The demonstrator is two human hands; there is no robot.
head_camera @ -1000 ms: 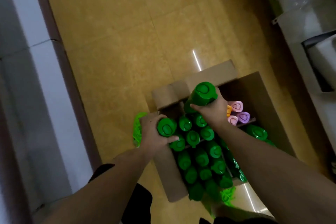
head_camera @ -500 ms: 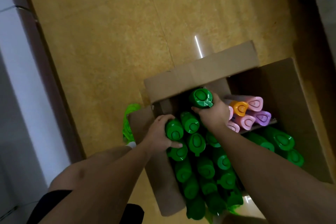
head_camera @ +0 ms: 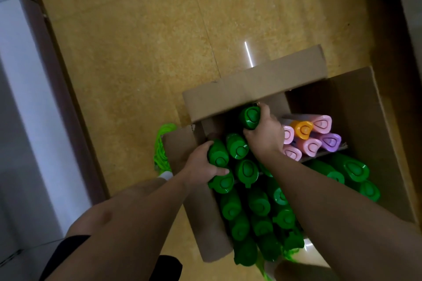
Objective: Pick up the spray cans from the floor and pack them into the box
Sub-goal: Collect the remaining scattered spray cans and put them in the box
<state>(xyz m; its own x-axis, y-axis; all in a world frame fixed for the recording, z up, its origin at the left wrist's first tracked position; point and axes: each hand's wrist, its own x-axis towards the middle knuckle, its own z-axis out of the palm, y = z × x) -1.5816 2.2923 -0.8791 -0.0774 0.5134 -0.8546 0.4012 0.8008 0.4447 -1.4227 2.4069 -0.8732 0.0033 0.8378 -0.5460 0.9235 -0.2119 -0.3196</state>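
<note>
While the left hand [head_camera: 201, 166] gripped one green spray can [head_camera: 218, 154] and the right hand [head_camera: 266, 137] clasped another [head_camera: 250, 117] inside the cardboard box [head_camera: 356, 107], a folded flap [head_camera: 253, 89] overhung them; pink, orange and purple cans [head_camera: 312, 137] lay beside.

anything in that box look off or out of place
Mostly tidy. One oddity: among the many green-capped cans sits a small cluster of pink cans with one orange cap and one purple cap, by the far right of the cardboard box. No spill or damage shows.
</note>
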